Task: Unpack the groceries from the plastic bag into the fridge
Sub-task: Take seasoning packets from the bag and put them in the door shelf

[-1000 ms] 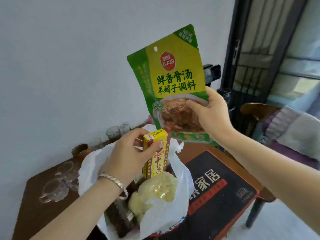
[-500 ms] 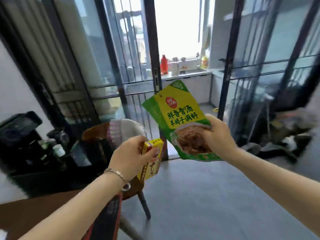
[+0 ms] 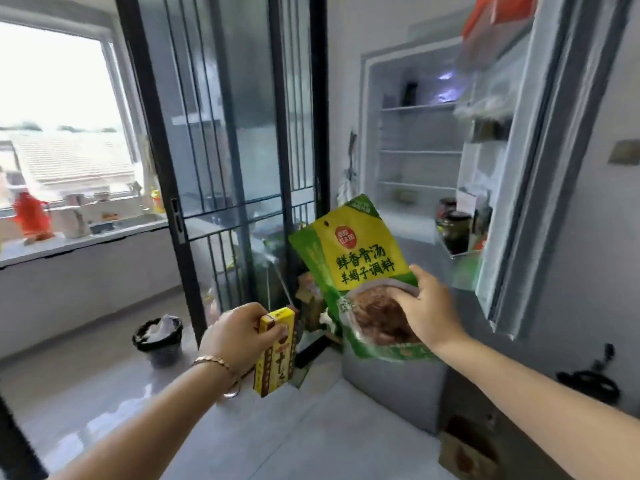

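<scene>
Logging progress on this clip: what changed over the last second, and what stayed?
The person turned away from the table and plastic bag, both now out of view, to face the open fridge. Nothing was let go or newly taken: the left hand still grips the yellow box, the right hand still holds the green seasoning pouch, now lower in view.

A small yellow box [image 3: 275, 355] is gripped by the left hand [image 3: 239, 336] at the lower centre of the frame, and a green and yellow pouch [image 3: 356, 258] is held upright by the right hand [image 3: 429, 311] just right of it. An open fridge [image 3: 415, 129] is seen at upper right, with jars [image 3: 457, 230] in its door [image 3: 540, 168]. A black bin [image 3: 160, 341] is seen at lower left, below a bright window [image 3: 52, 81].
</scene>
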